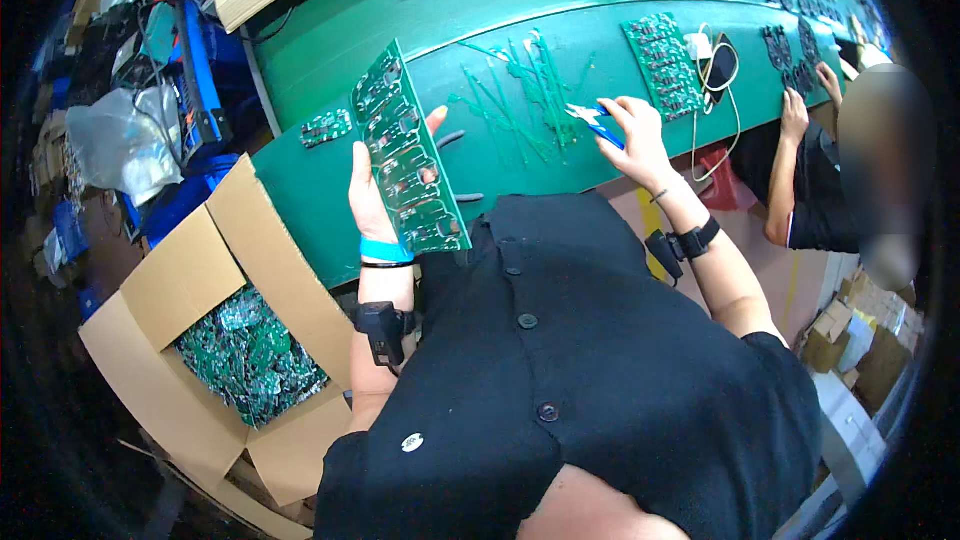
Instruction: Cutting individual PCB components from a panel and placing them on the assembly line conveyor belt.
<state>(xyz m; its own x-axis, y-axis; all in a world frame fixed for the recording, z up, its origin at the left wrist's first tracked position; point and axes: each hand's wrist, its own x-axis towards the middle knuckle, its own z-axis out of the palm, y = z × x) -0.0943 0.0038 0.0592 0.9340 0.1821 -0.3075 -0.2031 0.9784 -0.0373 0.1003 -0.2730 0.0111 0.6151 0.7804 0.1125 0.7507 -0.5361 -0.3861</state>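
My left hand [370, 192] grips a green circuit board panel [408, 155] by its edges, thumb on the near left side and fingertips on the far right side. The panel stands tilted above the bench. My right hand [640, 140] is closed on small blue-handled cutters [600, 124], whose metal jaws point left. Beneath and left of the cutters lie several thin green board strips [512, 90]. Two dark curved tool handles [468, 198] stick out from behind the panel; the rest of that tool is hidden. A small separate circuit board [326, 128] lies left of the panel.
An open cardboard box [215, 240] full of circuit boards stands at the lower left. Another panel [662, 65], a phone [717, 68] and a white cable [738, 110] lie on the right. Boards line the green conveyor [460, 10]. A co-worker's hands [795, 118] handle dark parts.
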